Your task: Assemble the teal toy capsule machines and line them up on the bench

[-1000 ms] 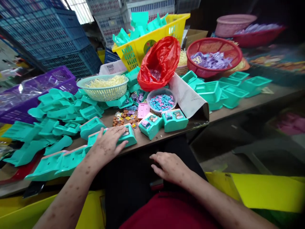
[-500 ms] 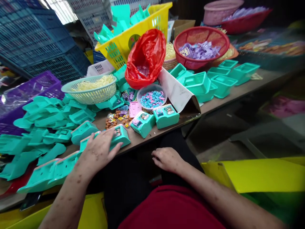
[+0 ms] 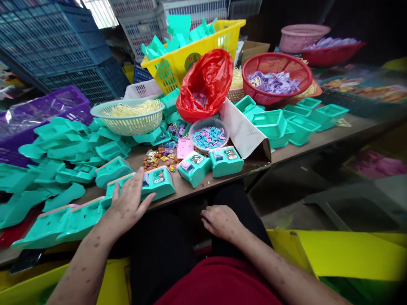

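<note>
My left hand lies over a row of teal plastic toy cases at the table's front edge, fingers stretched and thumb apart. Its fingertips are by the teal case with a small window and picture on its front. More open teal shells run to the left under my wrist. My right hand rests by my thigh below the table edge, fingers curled in, with nothing visible in them. Two similar teal toy cases with pink and picture fronts stand right of my left hand. Close by lies a pink plate.
Behind are small brown pieces, a bowl of pink and blue bits, a red bag and a yellow basket. Teal shells are heaped left. A cardboard box piece and teal trays lie right.
The view has shifted slightly, so the table sits a little lower in the picture. My left hand has slid slightly left along the teal cases, uncovering more of one. My right hand stays at my thigh.
</note>
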`<state>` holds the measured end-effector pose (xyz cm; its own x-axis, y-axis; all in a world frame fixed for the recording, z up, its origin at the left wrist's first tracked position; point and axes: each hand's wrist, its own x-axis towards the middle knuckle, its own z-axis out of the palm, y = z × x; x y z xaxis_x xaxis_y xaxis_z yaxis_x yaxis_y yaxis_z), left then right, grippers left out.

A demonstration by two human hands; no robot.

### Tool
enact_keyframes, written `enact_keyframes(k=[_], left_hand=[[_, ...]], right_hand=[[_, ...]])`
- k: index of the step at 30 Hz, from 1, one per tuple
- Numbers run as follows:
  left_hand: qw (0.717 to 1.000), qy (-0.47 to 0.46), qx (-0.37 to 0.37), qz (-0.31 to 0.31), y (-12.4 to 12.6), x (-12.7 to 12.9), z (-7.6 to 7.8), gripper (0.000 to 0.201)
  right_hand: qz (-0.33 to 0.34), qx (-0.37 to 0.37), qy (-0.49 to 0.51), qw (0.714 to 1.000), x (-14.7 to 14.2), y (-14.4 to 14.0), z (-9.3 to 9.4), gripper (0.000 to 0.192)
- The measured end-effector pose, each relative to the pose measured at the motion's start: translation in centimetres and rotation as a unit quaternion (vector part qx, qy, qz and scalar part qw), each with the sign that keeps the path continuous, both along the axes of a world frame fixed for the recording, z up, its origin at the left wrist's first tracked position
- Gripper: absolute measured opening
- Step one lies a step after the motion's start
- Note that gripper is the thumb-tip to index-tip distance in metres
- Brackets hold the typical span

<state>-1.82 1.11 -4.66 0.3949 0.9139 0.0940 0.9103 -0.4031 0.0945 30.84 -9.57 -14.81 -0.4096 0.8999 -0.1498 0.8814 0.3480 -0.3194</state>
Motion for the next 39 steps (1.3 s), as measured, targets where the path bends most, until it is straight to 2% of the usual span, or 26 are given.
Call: enact_keyframes(k=[3, 8, 15, 19, 23, 25, 28, 31, 35, 39], left_hand=[[1.0, -0.005, -0.011, -0.007, 0.2, -0.2, 0.3, 0.083], [0.998, 0.003, -0.053, -0.029, 0.7, -0.1, 1.8, 0.096], [0.999, -0.019, -0.044, -0.016, 0.3, 0.9, 1.6, 0.086], [0.997, -0.045, -0.058, -0.036, 0.1, 0.5, 3.1, 0.084], [0.996, -0.064, -0.022, -0.063, 0.4, -0.1, 4.9, 0.073], [0.997, -0.057, -0.022, -0.057, 0.7, -0.4, 5.3, 0.076], [0.996, -0.04, -0.064, -0.048, 1.1, -0.8, 5.5, 0.085], [0.994, -0.033, -0.091, -0.052, 1.6, -0.9, 5.3, 0.081], [0.994, -0.042, -0.083, -0.053, 1.8, -0.9, 5.0, 0.073], [0.994, -0.067, -0.068, -0.06, 1.2, -0.4, 5.4, 0.078]], right_hand=[[0.004, 0.0, -0.01, 1.0, -0.2, 0.1, -0.1, 0.027], [0.002, 0.003, -0.016, 1.0, -0.2, 0.0, -0.1, 0.027], [0.003, 0.002, -0.018, 1.0, -0.1, -0.1, 0.0, 0.027], [0.007, 0.002, -0.019, 1.0, 0.0, -0.2, -0.1, 0.028], [0.009, 0.002, -0.018, 1.0, 0.0, -0.1, -0.3, 0.028], [0.009, 0.003, -0.018, 1.0, -0.1, -0.1, -0.4, 0.028], [0.008, 0.007, -0.019, 1.0, -0.1, 0.0, -0.5, 0.029], [0.009, 0.01, -0.018, 1.0, -0.1, 0.0, -0.5, 0.029], [0.014, 0.014, -0.018, 1.0, -0.1, -0.1, -0.7, 0.029], [0.018, 0.024, -0.02, 0.999, -0.1, -0.2, -1.1, 0.029]])
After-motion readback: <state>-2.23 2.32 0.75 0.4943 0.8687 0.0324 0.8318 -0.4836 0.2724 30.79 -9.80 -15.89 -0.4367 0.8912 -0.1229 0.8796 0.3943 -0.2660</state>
